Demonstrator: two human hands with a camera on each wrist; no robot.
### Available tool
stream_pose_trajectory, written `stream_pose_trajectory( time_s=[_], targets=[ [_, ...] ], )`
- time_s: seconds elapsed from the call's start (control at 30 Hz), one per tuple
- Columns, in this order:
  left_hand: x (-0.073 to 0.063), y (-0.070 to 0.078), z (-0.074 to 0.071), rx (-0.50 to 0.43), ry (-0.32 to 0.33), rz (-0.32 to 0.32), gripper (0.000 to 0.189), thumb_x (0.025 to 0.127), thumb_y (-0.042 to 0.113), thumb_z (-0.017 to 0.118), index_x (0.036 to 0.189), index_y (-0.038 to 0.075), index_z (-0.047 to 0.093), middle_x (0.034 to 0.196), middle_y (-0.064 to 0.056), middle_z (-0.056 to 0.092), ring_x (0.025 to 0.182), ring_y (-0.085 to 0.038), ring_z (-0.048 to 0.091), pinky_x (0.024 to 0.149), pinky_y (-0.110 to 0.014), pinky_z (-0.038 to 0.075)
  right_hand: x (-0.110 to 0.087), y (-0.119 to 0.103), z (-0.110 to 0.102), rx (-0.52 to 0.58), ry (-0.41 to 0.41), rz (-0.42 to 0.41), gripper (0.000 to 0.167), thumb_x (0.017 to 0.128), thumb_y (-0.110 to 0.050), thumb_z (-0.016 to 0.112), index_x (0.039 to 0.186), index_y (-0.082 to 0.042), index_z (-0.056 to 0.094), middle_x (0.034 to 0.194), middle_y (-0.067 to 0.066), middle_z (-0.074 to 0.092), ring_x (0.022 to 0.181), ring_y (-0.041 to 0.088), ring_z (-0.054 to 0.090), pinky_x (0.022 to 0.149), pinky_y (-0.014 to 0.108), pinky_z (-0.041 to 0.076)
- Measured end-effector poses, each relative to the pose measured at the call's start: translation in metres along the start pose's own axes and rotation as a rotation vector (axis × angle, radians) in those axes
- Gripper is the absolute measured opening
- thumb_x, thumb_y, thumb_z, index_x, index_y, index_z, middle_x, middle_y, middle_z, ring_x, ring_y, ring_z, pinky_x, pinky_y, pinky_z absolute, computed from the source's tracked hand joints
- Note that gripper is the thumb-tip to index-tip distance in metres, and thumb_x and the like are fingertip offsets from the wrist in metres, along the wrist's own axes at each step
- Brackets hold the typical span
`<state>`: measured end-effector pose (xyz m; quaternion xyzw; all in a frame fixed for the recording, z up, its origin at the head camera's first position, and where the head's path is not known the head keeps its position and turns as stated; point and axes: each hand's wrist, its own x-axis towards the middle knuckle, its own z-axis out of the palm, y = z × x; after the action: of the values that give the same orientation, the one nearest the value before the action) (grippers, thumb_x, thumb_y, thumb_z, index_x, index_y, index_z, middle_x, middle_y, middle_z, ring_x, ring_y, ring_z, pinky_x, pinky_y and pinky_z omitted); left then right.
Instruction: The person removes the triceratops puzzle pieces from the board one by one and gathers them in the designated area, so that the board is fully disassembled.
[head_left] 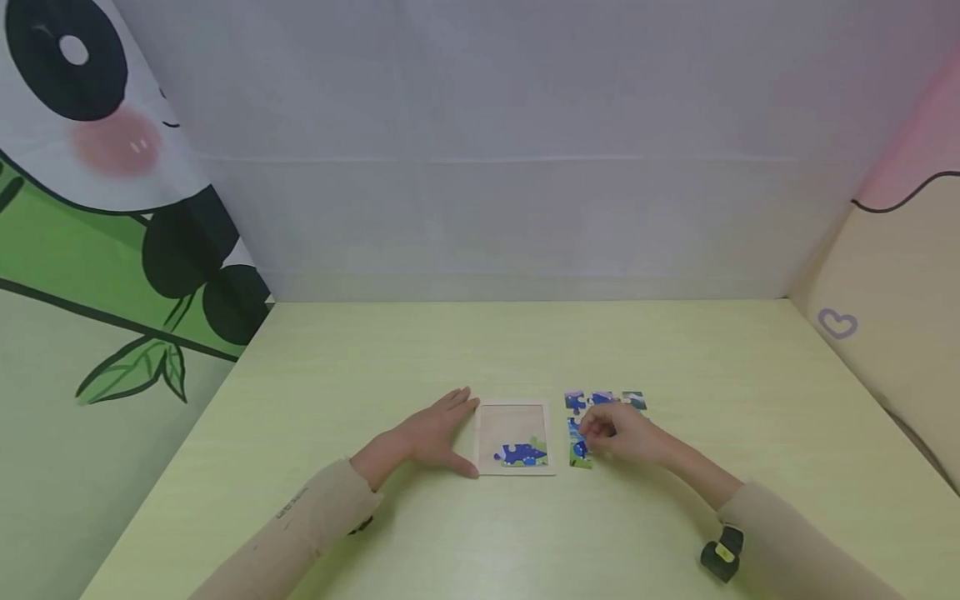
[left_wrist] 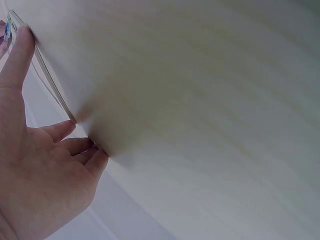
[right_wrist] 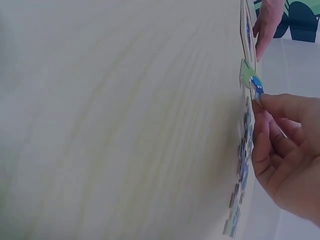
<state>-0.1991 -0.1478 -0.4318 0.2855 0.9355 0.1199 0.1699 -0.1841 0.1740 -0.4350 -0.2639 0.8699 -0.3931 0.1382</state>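
Note:
A square wooden puzzle frame (head_left: 514,402) lies on the table, with joined blue and green jigsaw pieces (head_left: 521,454) along its lower right inside. My left hand (head_left: 438,433) is spread at the frame's left side, thumb near the lower corner and fingertips near the upper one. In the left wrist view, those fingers (left_wrist: 20,57) touch the frame's edge. Right of the frame, my right hand (head_left: 622,431) pinches a green and blue jigsaw piece (right_wrist: 257,86) between thumb and forefinger. Its other fingers are curled.
Several loose jigsaw pieces (head_left: 575,402) lie in rows right of the frame, partly hidden under my right hand. The pale table (head_left: 480,533) meets a grey back wall (head_left: 480,217). Printed side panels (head_left: 870,275) stand left and right.

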Motion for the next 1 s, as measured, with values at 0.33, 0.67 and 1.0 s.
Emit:
stream_pose_trajectory(
  time_s=[0.33, 0.67, 1.0],
  targets=[
    [-0.0022, 0.0022, -0.0018, -0.024, 0.001, 0.000, 0.109, 0.063, 0.059, 0.072, 0.144, 0.006, 0.023, 0.151, -0.013, 0.013, 0.138, -0.029, 0.009, 0.109, -0.044, 0.020, -0.0043, 0.0023, 0.0018, -0.039, 0.015, 0.038, 0.010, 0.081, -0.003, 0.064, 0.090, -0.005, 0.068, 0.083, 0.003, 0.064, 0.069, 0.010, 0.049, 0.058, 0.019, 0.045],
    [-0.0006, -0.0003, 0.0008, -0.017, 0.001, -0.001, 0.110, 0.062, 0.061, 0.071, 0.144, 0.007, 0.022, 0.151, -0.013, 0.012, 0.138, -0.028, 0.009, 0.109, -0.044, 0.020, -0.0043, 0.0025, 0.0022, -0.043, 0.030, 0.038, 0.009, 0.081, -0.003, 0.064, 0.089, -0.004, 0.070, 0.079, 0.002, 0.064, 0.065, 0.009, 0.046, 0.054, 0.017, 0.041],
    [-0.0017, 0.0011, -0.0005, -0.028, -0.001, -0.008, 0.110, 0.062, 0.060, 0.072, 0.144, 0.007, 0.022, 0.151, -0.013, 0.013, 0.138, -0.028, 0.009, 0.109, -0.044, 0.021, -0.0043, 0.0034, 0.0030, -0.068, 0.026, 0.036, 0.011, 0.080, -0.001, 0.066, 0.088, -0.006, 0.070, 0.078, -0.005, 0.062, 0.066, 0.008, 0.046, 0.056, 0.017, 0.041]
  ],
)
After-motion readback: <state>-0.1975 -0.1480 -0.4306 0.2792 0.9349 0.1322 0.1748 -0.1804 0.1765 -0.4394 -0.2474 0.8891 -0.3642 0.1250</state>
